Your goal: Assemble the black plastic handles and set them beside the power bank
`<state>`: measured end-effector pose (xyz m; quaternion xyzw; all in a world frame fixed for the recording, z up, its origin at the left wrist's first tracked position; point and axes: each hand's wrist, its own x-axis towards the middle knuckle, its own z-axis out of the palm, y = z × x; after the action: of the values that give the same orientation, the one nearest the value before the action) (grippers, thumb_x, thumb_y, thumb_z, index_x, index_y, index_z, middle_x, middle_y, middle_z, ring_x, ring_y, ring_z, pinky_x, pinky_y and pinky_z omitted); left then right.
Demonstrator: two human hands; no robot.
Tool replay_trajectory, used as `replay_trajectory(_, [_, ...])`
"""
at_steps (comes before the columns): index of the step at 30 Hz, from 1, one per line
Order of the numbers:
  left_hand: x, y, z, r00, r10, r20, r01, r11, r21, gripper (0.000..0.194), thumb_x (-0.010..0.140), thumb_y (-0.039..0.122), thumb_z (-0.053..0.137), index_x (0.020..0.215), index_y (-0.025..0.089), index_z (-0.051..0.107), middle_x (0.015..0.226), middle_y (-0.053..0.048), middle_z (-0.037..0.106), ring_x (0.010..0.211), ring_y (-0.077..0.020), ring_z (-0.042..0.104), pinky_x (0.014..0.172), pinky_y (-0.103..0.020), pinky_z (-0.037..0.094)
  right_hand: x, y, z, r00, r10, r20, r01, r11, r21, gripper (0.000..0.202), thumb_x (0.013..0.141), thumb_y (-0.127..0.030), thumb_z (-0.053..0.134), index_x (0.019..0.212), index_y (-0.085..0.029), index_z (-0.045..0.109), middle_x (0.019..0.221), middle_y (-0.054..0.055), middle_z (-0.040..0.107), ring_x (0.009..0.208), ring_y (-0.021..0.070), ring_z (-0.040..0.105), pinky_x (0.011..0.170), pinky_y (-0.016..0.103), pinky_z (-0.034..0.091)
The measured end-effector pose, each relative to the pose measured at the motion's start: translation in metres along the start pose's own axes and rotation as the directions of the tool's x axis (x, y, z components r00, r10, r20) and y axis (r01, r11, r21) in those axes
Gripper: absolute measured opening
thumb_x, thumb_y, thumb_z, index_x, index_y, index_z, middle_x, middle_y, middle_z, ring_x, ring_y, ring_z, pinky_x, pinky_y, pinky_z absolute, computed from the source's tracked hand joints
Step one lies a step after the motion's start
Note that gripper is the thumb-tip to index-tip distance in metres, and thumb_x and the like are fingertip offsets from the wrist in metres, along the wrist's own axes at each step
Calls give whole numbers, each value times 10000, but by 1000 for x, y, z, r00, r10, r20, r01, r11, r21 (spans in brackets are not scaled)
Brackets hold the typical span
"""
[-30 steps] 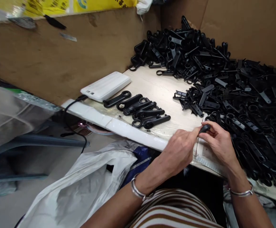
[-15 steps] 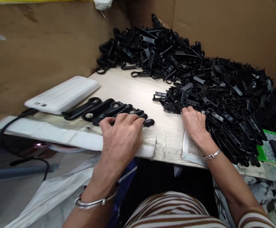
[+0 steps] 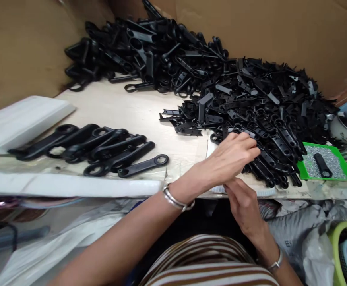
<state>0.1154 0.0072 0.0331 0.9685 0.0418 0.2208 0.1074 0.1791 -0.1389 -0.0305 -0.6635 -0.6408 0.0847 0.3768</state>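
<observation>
My left hand point(image 3: 233, 155) reaches across to the front edge of a heap of black plastic parts point(image 3: 215, 75). Its fingers are curled down close to a row of long black pieces with ringed ends point(image 3: 265, 163); what they grip is hidden. Just below it, my right hand point(image 3: 245, 202) is closed with the fingertips tucked under my left hand, and anything inside it is out of sight. On the table's left side lies a group of black handle-like pieces with ring ends point(image 3: 104, 147), apart from both hands. One such piece point(image 3: 145, 165) lies at the group's right end.
A white flat box point(image 3: 27, 119) stands at the left. On the right, a green tray point(image 3: 303, 171) holds small silvery bits and one black piece point(image 3: 322, 165). Cardboard walls point(image 3: 265, 28) rise behind the heap. Below right is a yellow-green basket point(image 3: 336, 242).
My left hand has left the group of black pieces and moved right to the heap. My right hand has drawn back toward my body, below it. The view has shifted right.
</observation>
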Motion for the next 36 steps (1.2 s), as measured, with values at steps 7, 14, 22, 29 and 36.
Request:
replay_trajectory(7, [22,8,28,995,96,34,-99,993,72,196,920,132,510,736,149,576,801,-42,574,858,-204,505,787,-353,372,-6,6,-5,996,5,-91,-5,1000,-5,297,995,-213,410,1049,-218,702,904,73,690,889,182,661,824,286,545])
replay_trajectory(14, [-36,6,20,817,-542,-194,281,670,-687,85,875,229,560,889,149,582,974,-85,660,882,-184,602,792,-322,471,0,13,-13,997,65,-45,-55,977,206,226,961,-217,482,1015,-212,702,927,65,691,889,173,649,827,301,528])
replay_trajectory(22, [-84,17,33,583,-739,337,90,-353,-931,497,707,398,782,1102,123,658,835,-63,688,692,-129,606,688,-263,479,33,17,-29,931,365,-20,-312,822,476,203,757,-278,729,937,-218,656,773,1,684,614,136,638,558,246,539])
replay_trajectory(29, [-87,23,34,611,-736,290,56,-326,-944,467,727,457,754,1065,135,728,853,-64,677,712,-124,572,687,-272,493,68,1,-36,969,245,32,-235,872,430,238,753,-291,743,948,-212,631,781,0,673,668,140,645,607,262,543])
replay_trajectory(36, [-97,17,31,722,-632,281,84,-324,-942,447,756,457,741,1102,174,727,955,-78,686,751,-117,561,718,-258,451,78,6,-44,944,247,221,-310,891,330,315,770,-332,715,1040,-187,642,670,-29,641,541,113,574,508,230,488])
